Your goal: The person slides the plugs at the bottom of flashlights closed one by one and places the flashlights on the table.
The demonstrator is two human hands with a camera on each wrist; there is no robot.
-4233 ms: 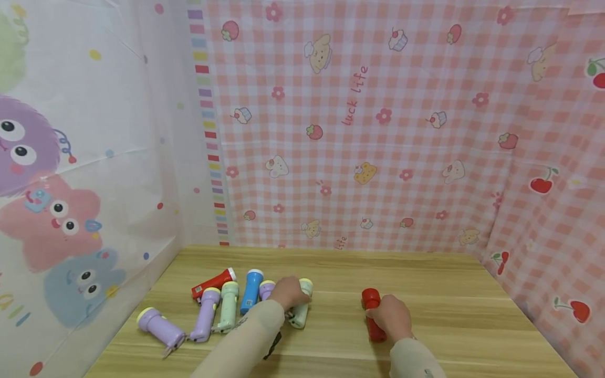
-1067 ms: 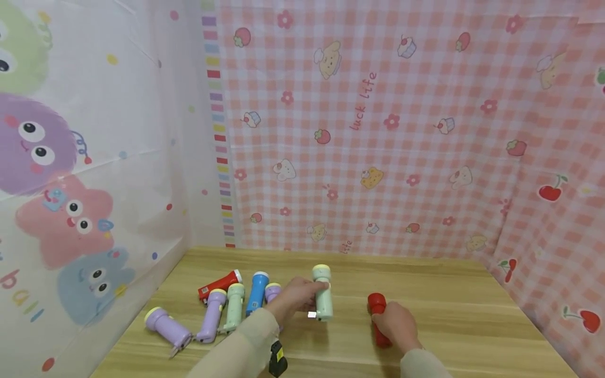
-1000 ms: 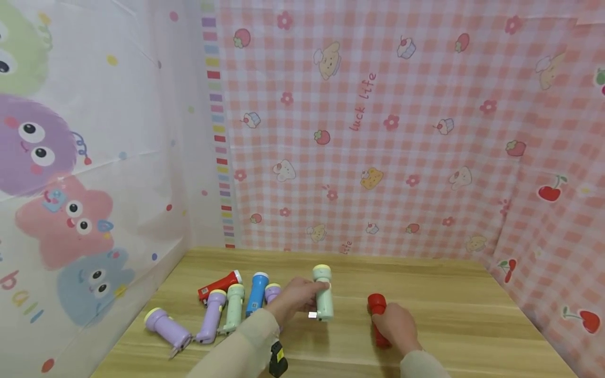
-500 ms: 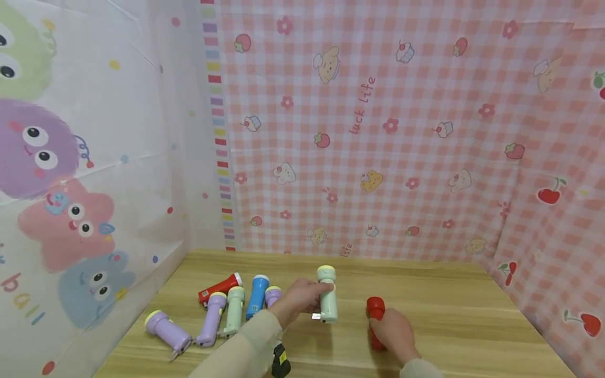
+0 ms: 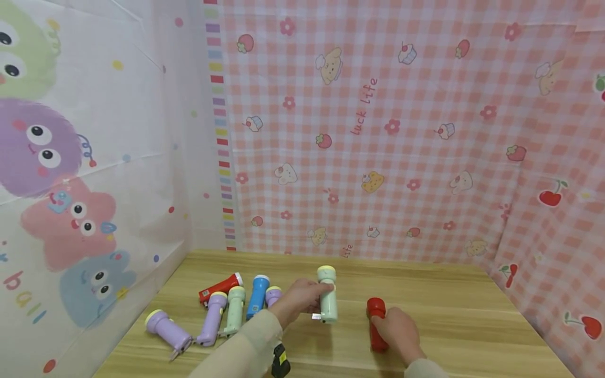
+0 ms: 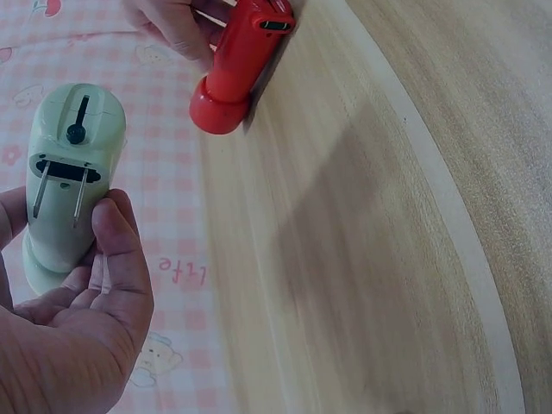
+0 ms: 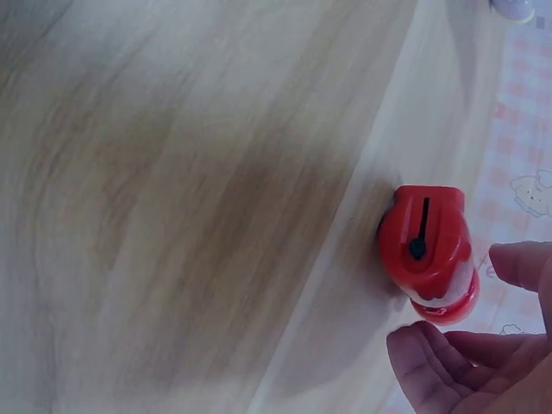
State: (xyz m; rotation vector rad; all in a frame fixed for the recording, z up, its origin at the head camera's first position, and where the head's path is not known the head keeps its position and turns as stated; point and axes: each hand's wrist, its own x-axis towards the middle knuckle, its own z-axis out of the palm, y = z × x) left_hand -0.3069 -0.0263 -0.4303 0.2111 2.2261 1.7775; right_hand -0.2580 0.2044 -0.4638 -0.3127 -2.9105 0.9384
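Note:
My left hand (image 5: 302, 299) holds a mint-green flashlight (image 5: 328, 304) raised above the table, its pale yellow lens end up. In the left wrist view two metal plug prongs stick out from the tail of that flashlight (image 6: 78, 147), below a black slide switch; thumb and fingers pinch its sides. To the right, my right hand (image 5: 399, 331) is at a red flashlight (image 5: 378, 338) lying on the table. In the right wrist view the thumb and fingers are spread around the flashlight (image 7: 431, 250), and a gap shows between thumb and body.
Left on the wooden table (image 5: 435, 294) lie a red flashlight with a white end (image 5: 219, 289), a blue one (image 5: 257, 296), another mint-green one (image 5: 235, 312) and several purple ones (image 5: 170, 331). Patterned cloths hang behind and at both sides.
Since the oldest frame, the left hand has lifted the mint-green flashlight and carried it right. Over the last half second it holds still. The right hand has shifted slightly at the red flashlight.

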